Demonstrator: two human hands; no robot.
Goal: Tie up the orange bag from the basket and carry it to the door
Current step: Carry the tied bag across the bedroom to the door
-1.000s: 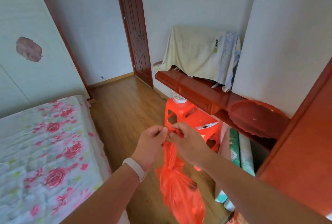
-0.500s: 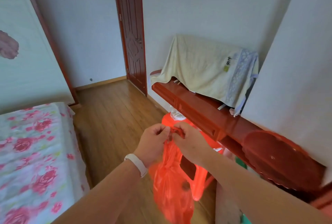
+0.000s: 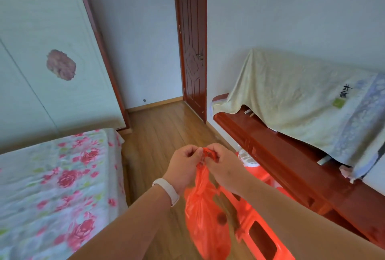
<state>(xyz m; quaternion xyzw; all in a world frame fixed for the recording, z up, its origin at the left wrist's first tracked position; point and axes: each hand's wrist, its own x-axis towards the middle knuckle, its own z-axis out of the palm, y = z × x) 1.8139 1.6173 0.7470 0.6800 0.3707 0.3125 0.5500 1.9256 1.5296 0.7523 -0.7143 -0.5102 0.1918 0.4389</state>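
Left hand (image 3: 183, 166) and right hand (image 3: 224, 166) pinch the handles of the orange bag (image 3: 205, 216), hanging mid-air, knot apparently unfinished; next, cinching it, then walking to the door (image 3: 192, 38)

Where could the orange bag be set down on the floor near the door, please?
The bare wooden floor between the floral-covered bed and the dark red wooden door looks free. Beside the red wooden cabinet, the orange plastic stools crowd the floor.

Soft even daylight, faint shadows; wide-angle bending at edges; glossy sheen on door (image 3: 192, 51); slight softness.
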